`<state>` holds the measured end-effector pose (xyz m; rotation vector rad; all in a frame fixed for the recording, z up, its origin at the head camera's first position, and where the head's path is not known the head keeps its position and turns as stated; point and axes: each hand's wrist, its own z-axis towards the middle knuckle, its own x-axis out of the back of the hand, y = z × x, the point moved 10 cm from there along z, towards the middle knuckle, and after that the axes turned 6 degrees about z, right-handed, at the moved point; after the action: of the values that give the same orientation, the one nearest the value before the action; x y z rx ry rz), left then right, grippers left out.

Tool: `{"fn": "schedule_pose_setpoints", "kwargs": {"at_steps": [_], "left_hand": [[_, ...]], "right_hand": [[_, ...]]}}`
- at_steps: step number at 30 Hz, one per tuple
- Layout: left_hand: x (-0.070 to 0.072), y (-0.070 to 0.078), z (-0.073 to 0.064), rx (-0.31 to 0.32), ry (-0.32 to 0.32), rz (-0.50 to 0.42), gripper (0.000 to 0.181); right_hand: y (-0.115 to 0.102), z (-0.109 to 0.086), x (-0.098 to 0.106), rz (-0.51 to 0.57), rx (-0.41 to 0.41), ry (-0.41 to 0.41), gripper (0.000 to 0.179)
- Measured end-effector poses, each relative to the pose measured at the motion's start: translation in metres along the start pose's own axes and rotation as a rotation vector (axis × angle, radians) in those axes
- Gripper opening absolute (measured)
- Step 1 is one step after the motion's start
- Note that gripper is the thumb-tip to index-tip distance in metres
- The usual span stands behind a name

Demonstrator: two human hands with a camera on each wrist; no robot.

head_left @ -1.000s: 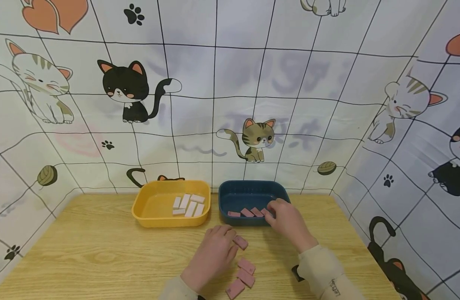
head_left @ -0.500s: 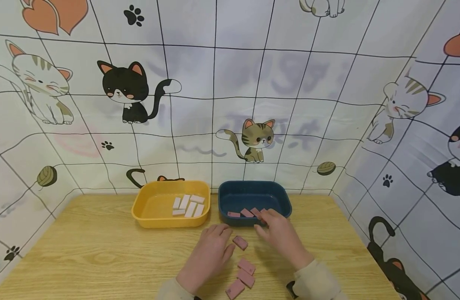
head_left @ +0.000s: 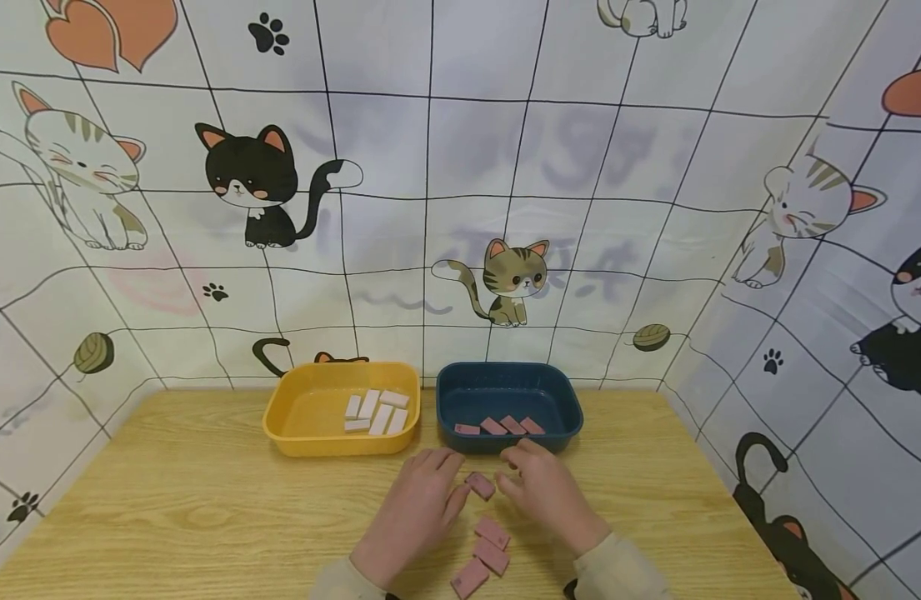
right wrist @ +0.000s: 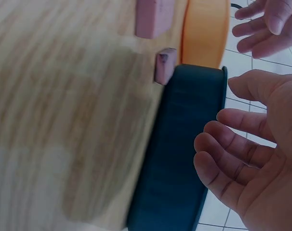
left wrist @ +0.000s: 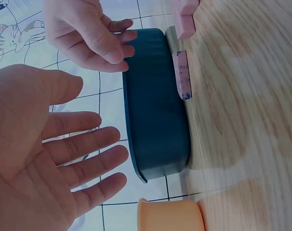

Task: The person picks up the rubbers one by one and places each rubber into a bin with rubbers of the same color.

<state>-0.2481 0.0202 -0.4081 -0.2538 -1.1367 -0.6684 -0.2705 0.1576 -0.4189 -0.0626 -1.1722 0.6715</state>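
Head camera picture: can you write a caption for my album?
A left hand and right hand on either side of one pink block, blue tray and yellow tray behind.

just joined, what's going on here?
A person's left hand and right hand, both empty, are on either side of a single pink tile on the wooden table. Three more pink tiles lie closer to the person. Four others are in the blue bin; white tiles are in the yellow bin beside it.
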Motion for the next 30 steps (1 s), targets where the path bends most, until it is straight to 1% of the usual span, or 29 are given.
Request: {"fn": "schedule_pose_setpoints", "kwargs": {"at_steps": [4, 7, 12, 16, 19, 25, 30], "left_hand": [[0.001, 0.0, 0.0, -0.007, 0.026, 0.017, 0.029], [0.001, 0.0, 0.0, -0.011, 0.033, 0.031, 0.027], [-0.001, 0.0, -0.001, -0.02, 0.029, 0.049, 0.025], [-0.004, 0.0, -0.001, -0.024, 0.019, 0.049, 0.022], [-0.008, 0.001, -0.001, -0.026, 0.005, 0.05, 0.02], [-0.013, 0.004, -0.001, -0.041, 0.003, 0.049, 0.015], [-0.018, 0.005, -0.001, -0.042, -0.031, 0.04, 0.014]], "right_hand": [[-0.003, -0.001, -0.008, 0.024, 0.019, -0.02, 0.014], [-0.003, -0.002, -0.017, 0.034, 0.016, -0.059, 0.012], [0.001, -0.002, -0.03, 0.041, -0.025, -0.117, 0.024], [0.006, -0.004, -0.037, 0.065, -0.057, -0.16, 0.022], [0.007, -0.004, -0.041, 0.076, -0.064, -0.191, 0.02], [0.005, -0.005, -0.043, 0.059, -0.047, -0.19, 0.021], [0.004, -0.003, -0.045, 0.02, -0.024, -0.184, 0.02]]}}
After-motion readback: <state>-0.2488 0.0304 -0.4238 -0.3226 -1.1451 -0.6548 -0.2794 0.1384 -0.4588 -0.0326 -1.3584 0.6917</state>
